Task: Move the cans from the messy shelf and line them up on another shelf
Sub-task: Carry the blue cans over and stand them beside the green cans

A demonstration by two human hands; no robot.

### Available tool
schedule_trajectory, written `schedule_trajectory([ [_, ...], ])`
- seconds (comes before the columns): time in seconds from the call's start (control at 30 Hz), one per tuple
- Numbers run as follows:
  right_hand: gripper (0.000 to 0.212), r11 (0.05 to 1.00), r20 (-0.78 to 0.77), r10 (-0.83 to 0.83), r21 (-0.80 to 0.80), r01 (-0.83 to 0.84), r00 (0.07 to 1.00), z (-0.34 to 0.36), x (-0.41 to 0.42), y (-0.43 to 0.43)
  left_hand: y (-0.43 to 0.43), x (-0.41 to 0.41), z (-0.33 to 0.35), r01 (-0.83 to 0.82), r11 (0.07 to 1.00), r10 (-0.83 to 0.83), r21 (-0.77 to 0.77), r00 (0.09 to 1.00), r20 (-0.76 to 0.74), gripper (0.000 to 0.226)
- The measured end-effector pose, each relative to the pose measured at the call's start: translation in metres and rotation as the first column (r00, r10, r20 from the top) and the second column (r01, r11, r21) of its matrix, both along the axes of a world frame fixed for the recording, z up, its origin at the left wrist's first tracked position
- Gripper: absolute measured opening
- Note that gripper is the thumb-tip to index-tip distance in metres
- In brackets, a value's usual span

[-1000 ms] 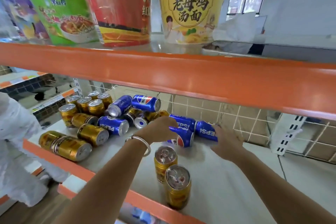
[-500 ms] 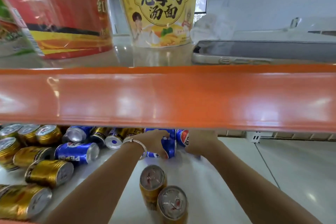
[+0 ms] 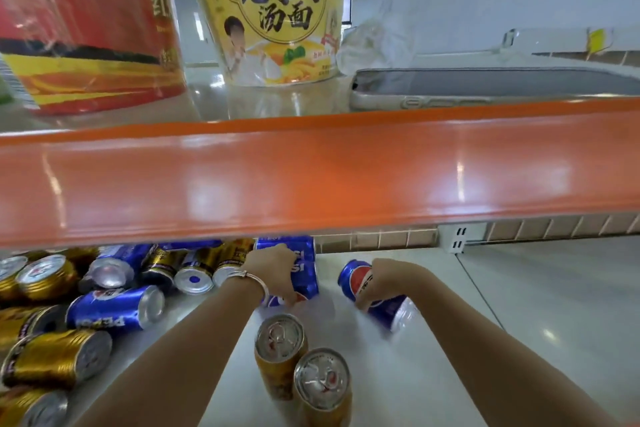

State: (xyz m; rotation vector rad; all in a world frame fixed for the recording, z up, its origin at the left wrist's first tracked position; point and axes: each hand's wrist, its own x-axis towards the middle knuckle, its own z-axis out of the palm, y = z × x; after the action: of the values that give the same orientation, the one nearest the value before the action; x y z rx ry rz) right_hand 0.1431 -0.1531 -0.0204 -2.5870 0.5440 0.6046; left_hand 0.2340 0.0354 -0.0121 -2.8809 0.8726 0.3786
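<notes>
Two blue cans, two hands, one apiece! Take the pair of upright gold cans [image 3: 280, 340] at the front of the lower shelf [image 3: 450, 340] as the marker.

Just behind that pair, the left hand [image 3: 277, 270] grips the left-hand can [image 3: 306, 274], with its fingers [image 3: 289, 298] curled round the side. That can's long axis runs straight back from the pair toward the rear wall. Its far end is hidden under the orange shelf lip [image 3: 311, 177], so I cannot tell if it lies flat or is tipped up.

Behind and to the right of the pair, the right hand [image 3: 384, 279] clamps the right-hand can [image 3: 356, 279] from above. Its long axis is slanted, with the logo end pointing back and the blurred silver end pointing forward and rightward of the pair.

The messy heap [image 3: 114, 305] sprawls well to the left of the pair, most of its cans on their sides, so the left hand looks the nearer one for those.

Both grips look secure, so the pick seems made. My read is that each can has to come forward, out past the pair, before it rises, because that orange lip hangs right over both hands.
</notes>
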Motion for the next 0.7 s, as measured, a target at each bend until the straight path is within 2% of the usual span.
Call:
schedule_trajectory([
  [0.1,0.074,0.969,0.051,-0.159,0.2,0.146,0.986,-0.009,-0.02,-0.015,-0.006,0.0,0.011,-0.084,0.975,0.057,-0.204,0.99,-0.133,0.045],
  [0.17,0.071,0.931,0.085,-0.246,0.299,0.211,0.965,-0.009,-0.033,-0.025,-0.019,-0.004,0.019,-0.109,0.934,0.023,-0.34,0.968,-0.249,0.046],
  [0.3,0.061,0.826,0.209,-0.424,0.488,0.282,0.881,0.001,-0.058,-0.041,-0.056,-0.03,0.038,-0.019,0.864,-0.135,-0.503,0.954,-0.267,0.045],
  [0.4,0.048,0.793,0.296,-0.508,0.528,0.305,0.809,0.011,-0.082,-0.054,-0.086,-0.055,0.049,0.006,0.811,-0.24,-0.585,0.915,-0.323,0.04],
  [0.57,0.077,0.721,0.319,-0.617,0.594,0.356,0.719,0.016,-0.133,-0.091,-0.128,-0.09,0.054,-0.147,0.714,-0.308,-0.684,0.812,-0.495,0.046],
  [0.7,0.068,0.725,0.35,-0.644,0.563,0.396,0.68,0.017,-0.177,-0.123,-0.165,-0.118,0.049,-0.172,0.708,-0.351,-0.685,0.756,-0.553,0.047],
])
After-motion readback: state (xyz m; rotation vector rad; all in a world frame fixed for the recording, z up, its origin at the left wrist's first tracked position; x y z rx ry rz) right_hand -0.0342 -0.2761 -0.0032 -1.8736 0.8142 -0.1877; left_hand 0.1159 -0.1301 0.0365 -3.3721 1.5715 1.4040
